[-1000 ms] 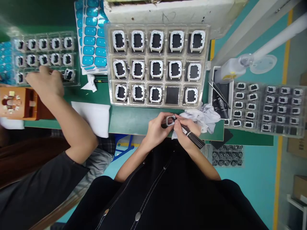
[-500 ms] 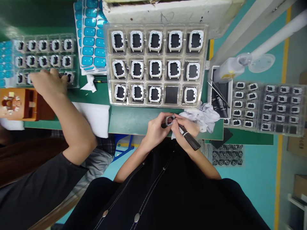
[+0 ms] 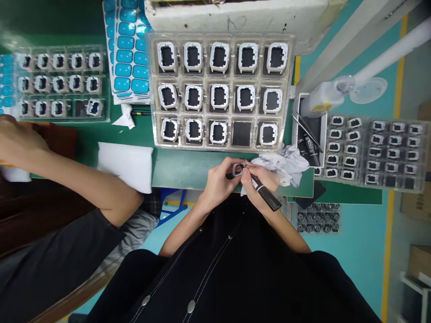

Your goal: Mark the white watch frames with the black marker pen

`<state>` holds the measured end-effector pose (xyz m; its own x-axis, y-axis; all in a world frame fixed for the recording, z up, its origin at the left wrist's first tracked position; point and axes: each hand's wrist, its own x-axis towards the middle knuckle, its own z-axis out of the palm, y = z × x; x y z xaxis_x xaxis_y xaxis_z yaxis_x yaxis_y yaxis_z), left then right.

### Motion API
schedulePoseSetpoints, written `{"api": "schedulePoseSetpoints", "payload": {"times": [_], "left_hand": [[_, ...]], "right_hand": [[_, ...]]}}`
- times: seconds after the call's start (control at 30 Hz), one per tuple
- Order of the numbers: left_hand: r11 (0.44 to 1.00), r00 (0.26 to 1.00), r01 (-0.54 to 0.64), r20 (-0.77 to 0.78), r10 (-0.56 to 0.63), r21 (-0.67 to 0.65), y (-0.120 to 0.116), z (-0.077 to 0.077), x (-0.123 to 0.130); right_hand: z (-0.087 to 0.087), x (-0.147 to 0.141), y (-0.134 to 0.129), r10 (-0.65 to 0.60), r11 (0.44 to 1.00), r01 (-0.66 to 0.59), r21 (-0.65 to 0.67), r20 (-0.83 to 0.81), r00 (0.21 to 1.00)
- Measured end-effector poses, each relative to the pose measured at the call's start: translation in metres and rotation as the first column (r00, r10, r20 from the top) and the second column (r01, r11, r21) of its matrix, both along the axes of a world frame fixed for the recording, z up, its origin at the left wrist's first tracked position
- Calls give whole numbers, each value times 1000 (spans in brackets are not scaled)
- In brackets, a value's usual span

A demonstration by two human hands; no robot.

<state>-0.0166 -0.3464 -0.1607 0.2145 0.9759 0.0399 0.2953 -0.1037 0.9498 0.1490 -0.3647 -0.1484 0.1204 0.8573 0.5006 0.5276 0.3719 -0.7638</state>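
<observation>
Close to my body, at the table's front edge, my left hand (image 3: 220, 180) pinches a small white frame-like housing (image 3: 237, 169), partly covered by my fingers. My right hand (image 3: 256, 183) grips a black marker pen (image 3: 267, 196), its tip pointing at the housing and its thick end slanting down to the right. The exact spot the tip touches is hidden by my fingers. Just beyond my hands stands a clear plastic tray (image 3: 205, 149) holding rows of similar white housings (image 3: 218, 133). One front-row pocket (image 3: 241, 133) has no housing in it. A crumpled white cloth (image 3: 286, 166) lies beside my right hand.
A co-worker's arm (image 3: 84, 179) reaches in from the left, below another tray of housings (image 3: 60, 120). Blue sticker sheets (image 3: 126, 58) lie between the trays. At right are a box (image 3: 325, 134) with tweezers, a white bottle (image 3: 319, 96) and more filled trays (image 3: 365, 152).
The co-worker's hand has drawn back from the left tray toward the orange fixture, leaving one front-row pocket there without a housing. My hands, the housing and the marker pen stay nearly still.
</observation>
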Motion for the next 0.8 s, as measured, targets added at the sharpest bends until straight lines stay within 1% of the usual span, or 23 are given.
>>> {"api": "schedulePoseSetpoints", "payload": {"times": [0.07, 0.2, 0.27, 0.33, 0.43, 0.6, 0.73, 0.8], "left_hand": [[1000, 1000, 13, -1, -13, -6, 0, 1, 0], [999, 1000, 26, 15, -26, -24, 2, 4, 0], [999, 999, 29, 36, -28, -20, 3, 5, 1], [999, 998, 37, 50, -36, -11, 4, 5, 1], [999, 998, 45, 36, -45, -11, 5, 4, 0], [998, 998, 56, 35, -55, -19, 7, 5, -1], [998, 996, 62, 70, -61, -2, 7, 4, -1], [998, 995, 69, 66, -69, 2, 8, 2, -2]], "right_hand": [[0, 0, -1, -23, 1000, 23, 11, 13, 1000], [0, -2, -1, -95, 995, 95, -40, 0, 995], [0, -3, -1, -90, 995, 89, -36, -13, 996], [-1, -2, 0, -60, 998, 60, -1, -20, 998], [-3, -2, 0, -34, 999, 33, 40, 4, 999], [0, -2, 0, -76, 997, 76, -24, -5, 997], [2, -2, 0, -67, 998, 66, 18, 39, 997], [3, -2, 0, -81, 997, 81, 1, 47, 996]]}}
